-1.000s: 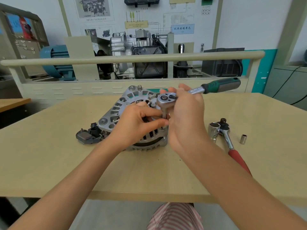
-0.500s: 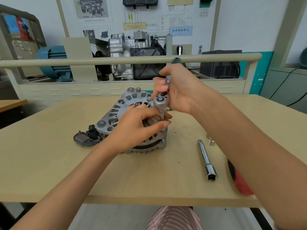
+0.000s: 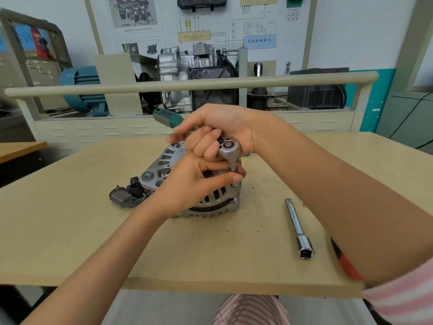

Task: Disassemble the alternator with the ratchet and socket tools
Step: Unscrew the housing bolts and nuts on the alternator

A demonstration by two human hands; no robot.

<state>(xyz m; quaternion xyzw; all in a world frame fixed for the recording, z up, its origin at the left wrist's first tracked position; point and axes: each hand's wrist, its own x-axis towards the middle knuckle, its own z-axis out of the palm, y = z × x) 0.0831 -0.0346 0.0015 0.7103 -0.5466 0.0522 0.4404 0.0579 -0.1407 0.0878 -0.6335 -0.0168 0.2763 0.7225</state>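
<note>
A silver alternator lies flat in the middle of the wooden table. A ratchet with a green and black handle stands over its right edge, its socket down on a bolt. My right hand grips the ratchet close to its head, and the handle points up and to the left. My left hand rests on the alternator and pinches the socket shaft between thumb and fingers.
A chrome extension bar lies on the table to the right. A red-handled tool is partly hidden under my right forearm. A black regulator part sits left of the alternator. A railing and engine display stand behind the table.
My right hand has swung the ratchet handle counterclockwise, from pointing right, through straight back, to pointing up-left. My left hand has stayed on the socket and alternator.
</note>
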